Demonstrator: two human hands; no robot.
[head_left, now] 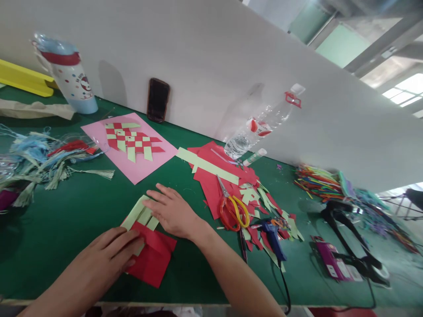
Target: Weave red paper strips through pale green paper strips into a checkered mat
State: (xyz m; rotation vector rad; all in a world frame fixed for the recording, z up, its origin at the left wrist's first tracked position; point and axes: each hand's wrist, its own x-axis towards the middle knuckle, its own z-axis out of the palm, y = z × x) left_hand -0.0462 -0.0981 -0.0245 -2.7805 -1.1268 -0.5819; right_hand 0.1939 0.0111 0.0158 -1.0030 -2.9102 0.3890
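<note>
Near the table's front, a red sheet of paper (153, 259) lies partly overlapped with pale green paper strips (136, 211). My left hand (114, 248) rests on the left side of these papers, its fingers laid flat over where red and green meet. At the upper right of the green strips, my right hand (172, 209) has its fingers stretched out, fingertips touching the paper. Part of the overlap is hidden under my hands. Behind them, a woven red and green paper piece (132, 140) lies on a pink sheet (135, 174).
Red and yellow scissors (233, 211) lie on red paper scraps (206, 189). A blue glue gun (273, 240) with a cord is to their right. A plastic bottle (254, 132), a phone (158, 100) and a flask (68, 75) stand along the wall. Tassels (56, 154) lie left.
</note>
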